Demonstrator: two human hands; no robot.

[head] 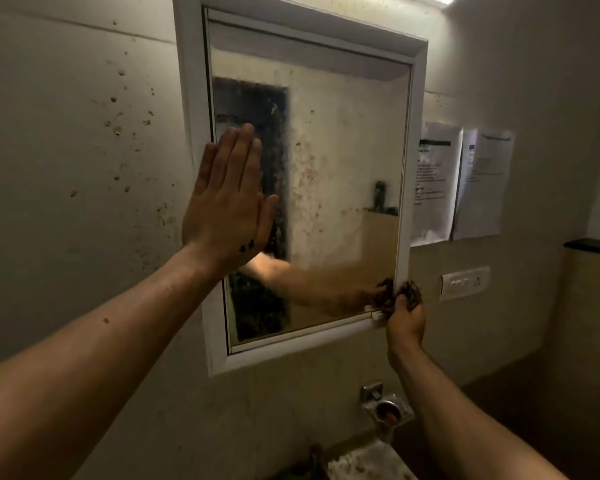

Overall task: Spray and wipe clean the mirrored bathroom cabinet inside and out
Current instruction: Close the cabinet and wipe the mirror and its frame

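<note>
Curled fingers of the right hand (405, 318) clutch a dark wad (409, 293) at the lower right corner of the mirrored cabinet (191, 98), just beside a small white tab (377, 316) on the door's bottom edge. The left hand (227, 195) is flat and holds nothing. Its straight fingers point upward and press on the mirror door (343, 150) close to the left edge, the palm overlapping the white frame.

The cabinet hangs upright on the wall (66, 168), its long axis vertical, and the glass faces the person. The door lies within the frame; whether it is fully latched cannot be told. Brown specks and a cloudy film cover the glass, densest down the middle.

Left of the frame the spotted wall gives open room. Below the cabinet, a metal holder (387, 408) juts from the wall under the right forearm. On the right the room is tighter: two paper notices (437, 181) hang just beside the frame, with a white switch plate (465, 282) beneath them, near the wad. Farther right, a black ledge (593, 245) runs along the side wall.
</note>
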